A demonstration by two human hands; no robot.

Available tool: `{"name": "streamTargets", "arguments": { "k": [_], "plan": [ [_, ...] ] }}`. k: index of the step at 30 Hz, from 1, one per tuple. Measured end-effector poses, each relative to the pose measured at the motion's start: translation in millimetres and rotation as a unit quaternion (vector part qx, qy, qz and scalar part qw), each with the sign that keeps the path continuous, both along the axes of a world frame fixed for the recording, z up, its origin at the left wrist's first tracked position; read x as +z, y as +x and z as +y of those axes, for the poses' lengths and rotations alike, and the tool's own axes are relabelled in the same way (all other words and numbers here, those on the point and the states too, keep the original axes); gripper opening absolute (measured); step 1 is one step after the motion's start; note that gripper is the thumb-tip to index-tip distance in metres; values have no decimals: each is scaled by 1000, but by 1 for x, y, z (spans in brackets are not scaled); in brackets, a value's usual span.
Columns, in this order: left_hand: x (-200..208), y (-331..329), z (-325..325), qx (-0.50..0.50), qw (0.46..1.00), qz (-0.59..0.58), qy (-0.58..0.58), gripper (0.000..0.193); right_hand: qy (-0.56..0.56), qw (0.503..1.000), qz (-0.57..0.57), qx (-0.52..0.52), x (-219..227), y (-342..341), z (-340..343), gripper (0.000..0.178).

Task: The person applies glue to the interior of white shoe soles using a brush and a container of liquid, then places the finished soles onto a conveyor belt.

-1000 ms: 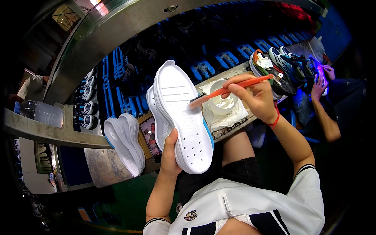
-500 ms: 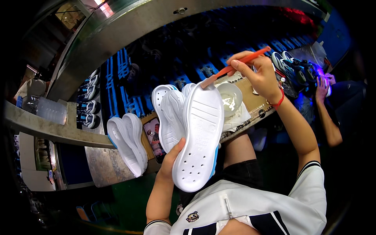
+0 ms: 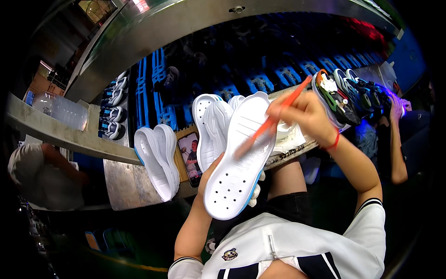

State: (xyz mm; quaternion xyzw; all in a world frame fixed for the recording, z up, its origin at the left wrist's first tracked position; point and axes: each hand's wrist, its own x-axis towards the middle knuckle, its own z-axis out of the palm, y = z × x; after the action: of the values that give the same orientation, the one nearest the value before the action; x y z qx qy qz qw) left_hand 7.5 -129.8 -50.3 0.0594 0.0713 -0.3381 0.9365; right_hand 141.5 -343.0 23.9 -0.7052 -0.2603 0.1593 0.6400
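Nearest the lap, a white sole is gripped at its left edge by the left hand, fingers hidden underneath; it is held in front of the surface, holed end toward the body. An orange brush is clasped in the right hand, its blurred head over the sole's middle; whether contact is made cannot be told. Brushing the inner face seems to be the step in hand! For the next stroke, a steady sole and a brush guided inside the rim would be called for. Just beyond, a phone is flanked by other white soles. Farther off, dark shoes are lined up, and blue racks are half lost in shadow.
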Motion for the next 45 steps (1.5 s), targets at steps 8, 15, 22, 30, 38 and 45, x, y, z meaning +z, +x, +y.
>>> {"name": "streamTargets", "arguments": {
  "k": [8,15,22,30,38,45],
  "plan": [
    [5,0,-11,-50,994,12,-93,69,-3,995,-66,-73,-4,18,-29,22],
    [5,-3,4,204,955,-31,212,56,80,974,-81,-197,-6,10,-45,21],
    [11,-2,-16,258,855,-99,439,61,72,991,-75,-83,-5,-43,6,17],
    [3,-3,-8,273,818,-134,489,62,-35,980,-136,-143,-25,-14,-20,17],
    [0,-2,-13,284,813,-150,485,62,35,986,-150,-68,-16,-20,5,17],
    [-12,-4,-4,314,641,-262,649,64,-33,976,-153,-149,-33,-22,-29,17]
  ]
}}
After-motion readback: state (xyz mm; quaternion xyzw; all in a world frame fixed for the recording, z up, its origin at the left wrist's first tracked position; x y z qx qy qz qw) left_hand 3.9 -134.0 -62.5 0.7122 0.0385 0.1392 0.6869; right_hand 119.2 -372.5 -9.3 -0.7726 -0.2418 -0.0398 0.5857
